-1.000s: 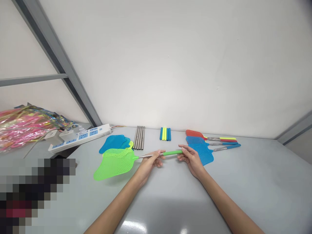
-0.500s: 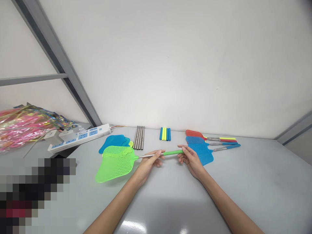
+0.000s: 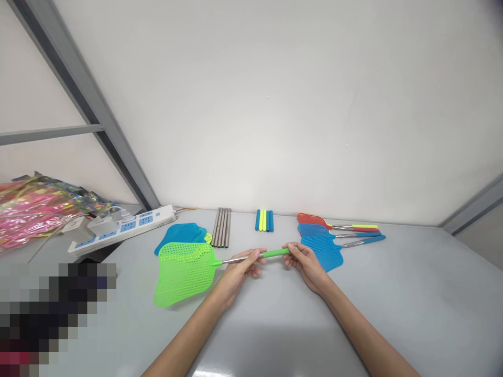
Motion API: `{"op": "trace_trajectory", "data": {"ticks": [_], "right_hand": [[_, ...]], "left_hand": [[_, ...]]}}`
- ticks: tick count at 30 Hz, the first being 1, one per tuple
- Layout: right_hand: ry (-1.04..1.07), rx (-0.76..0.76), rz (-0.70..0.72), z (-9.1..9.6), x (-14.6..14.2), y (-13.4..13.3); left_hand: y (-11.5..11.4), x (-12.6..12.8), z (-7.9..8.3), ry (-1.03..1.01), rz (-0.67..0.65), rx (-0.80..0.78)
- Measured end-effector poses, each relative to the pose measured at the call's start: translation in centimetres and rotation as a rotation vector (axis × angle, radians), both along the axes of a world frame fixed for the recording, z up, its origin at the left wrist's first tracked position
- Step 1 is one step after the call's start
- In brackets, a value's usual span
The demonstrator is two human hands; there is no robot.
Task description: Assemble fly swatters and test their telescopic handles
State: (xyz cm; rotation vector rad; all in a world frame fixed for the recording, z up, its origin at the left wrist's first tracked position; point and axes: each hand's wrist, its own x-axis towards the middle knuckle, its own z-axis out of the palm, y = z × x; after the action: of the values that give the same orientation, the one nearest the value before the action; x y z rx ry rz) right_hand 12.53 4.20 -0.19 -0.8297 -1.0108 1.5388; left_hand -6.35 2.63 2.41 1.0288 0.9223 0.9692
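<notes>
A green fly swatter [image 3: 184,275] is held level above the table, its perforated head to the left. My left hand [image 3: 244,269] is closed around its metal rod, thumb on top. The fingers of my right hand [image 3: 304,262] pinch the far end of the green grip sleeve [image 3: 275,253]. Behind the swatter head lie loose blue swatter heads [image 3: 178,231] and a bit of a yellow one. Several metal rods [image 3: 222,228] lie side by side, and blue and yellow grip sleeves [image 3: 264,220] sit right of them.
Red and blue swatters with handles [image 3: 323,248] lie overlapping at the right. A white power strip [image 3: 129,228] with plugged adapters is at the left, beside a heap of plastic-wrapped colourful items [image 3: 43,209]. A wall [image 3: 259,131] rises behind the table. The lower left is pixelated.
My right fingers have closed more tightly on the end of the green grip. The grip end sits slightly farther left, and the view has tilted a little.
</notes>
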Motion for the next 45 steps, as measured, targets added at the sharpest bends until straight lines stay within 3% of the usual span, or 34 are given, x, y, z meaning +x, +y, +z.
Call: {"op": "trace_trajectory", "data": {"ticks": [20, 23, 34, 45], "right_hand": [[0.036, -0.051, -0.065, -0.2, 0.2, 0.3], [-0.001, -0.039, -0.041, -0.2, 0.1, 0.1], [-0.009, -0.118, 0.139, 0.1, -0.3, -1.5], [-0.233, -0.063, 0.139, 0.3, 1.6, -0.9]], "left_hand": [[0.8, -1.1, 0.5, -0.14, 0.071, -0.046], [0.9, -0.9, 0.3, -0.072, 0.085, -0.021], [0.3, -0.4, -1.1, 0.256, -0.157, 0.057], [-0.7, 0.6, -0.2, 0.275, -0.298, 0.045]]}}
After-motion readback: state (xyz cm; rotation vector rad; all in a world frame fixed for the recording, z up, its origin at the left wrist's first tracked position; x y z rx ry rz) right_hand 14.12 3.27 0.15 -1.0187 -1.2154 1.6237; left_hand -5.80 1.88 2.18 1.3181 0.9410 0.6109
